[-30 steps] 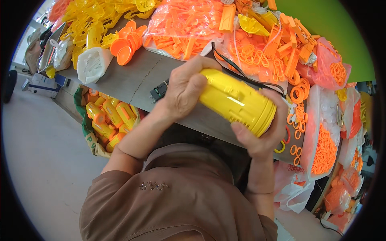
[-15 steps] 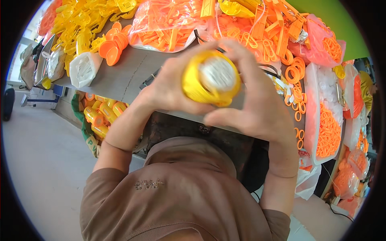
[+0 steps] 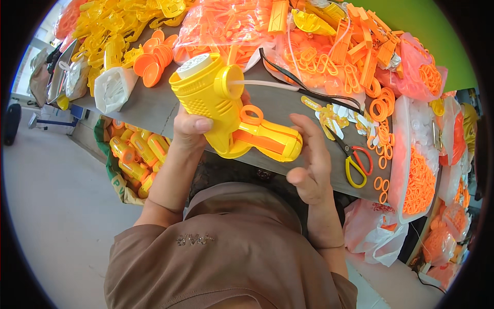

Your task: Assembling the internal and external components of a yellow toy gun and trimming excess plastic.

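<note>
My left hand is closed around the body of a yellow toy bubble gun, its thumb across the near side. The gun is tilted, its white round end up to the left and its handle reaching right. An orange trigger ring and an orange strip show along the handle. A pale thin tube runs right from the gun's round side hub. Close by the handle's tip, my right hand has its fingers spread and holds nothing. Parts of the left fingers are hidden behind the gun.
Scissors lie on the grey table, near a black cord and loose orange rings. Bags and piles of orange and yellow parts line the back. A clear bin stands right; a sack of yellow parts stands lower left.
The bubble gun was end-on between both hands; now it is turned sideways in my left hand, farther left. My right hand has let go and moved lower. The scissors have come into sight.
</note>
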Tool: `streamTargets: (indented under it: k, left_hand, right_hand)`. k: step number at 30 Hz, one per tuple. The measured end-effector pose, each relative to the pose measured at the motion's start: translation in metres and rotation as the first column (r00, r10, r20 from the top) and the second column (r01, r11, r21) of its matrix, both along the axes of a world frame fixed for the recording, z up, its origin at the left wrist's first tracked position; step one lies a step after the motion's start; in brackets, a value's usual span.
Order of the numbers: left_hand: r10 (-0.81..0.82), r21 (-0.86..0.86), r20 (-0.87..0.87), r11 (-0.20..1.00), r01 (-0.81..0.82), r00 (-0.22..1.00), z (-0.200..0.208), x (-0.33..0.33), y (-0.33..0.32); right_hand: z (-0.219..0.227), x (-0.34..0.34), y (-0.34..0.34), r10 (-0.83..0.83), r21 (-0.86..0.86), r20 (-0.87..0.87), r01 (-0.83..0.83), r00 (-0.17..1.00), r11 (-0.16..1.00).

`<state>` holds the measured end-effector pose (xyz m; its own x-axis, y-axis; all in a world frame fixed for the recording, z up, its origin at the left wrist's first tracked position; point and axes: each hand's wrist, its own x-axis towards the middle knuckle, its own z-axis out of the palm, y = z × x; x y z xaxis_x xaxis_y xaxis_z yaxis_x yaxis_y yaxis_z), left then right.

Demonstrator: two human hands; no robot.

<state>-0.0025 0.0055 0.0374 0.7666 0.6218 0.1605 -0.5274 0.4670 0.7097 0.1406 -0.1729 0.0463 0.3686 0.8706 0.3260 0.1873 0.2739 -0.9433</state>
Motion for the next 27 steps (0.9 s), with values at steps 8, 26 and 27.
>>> streamTargets:
  k: [8, 26, 27]
  left_hand:
    - [0.005, 0.042, -0.127, 0.999, 0.0, 0.992, -0.001, 0.001, -0.01]
    - [-0.049, 0.017, -0.121, 0.999, 0.051, 0.991, 0.007, -0.007, -0.014]
    - [-0.021, -0.006, -0.098, 1.0, 0.021, 0.995, 0.007, -0.009, -0.015]
  right_hand:
    - [0.046, 0.001, 0.025, 0.025, -0.161, 0.353, 0.034, 0.935, 0.986]
    - [0.024, 0.01, -0.007, 0.032, -0.118, -0.21, -0.058, 0.977, 0.991]
    - [0.024, 0.008, -0.012, 0.024, -0.218, -0.193, -0.066, 0.981, 0.974]
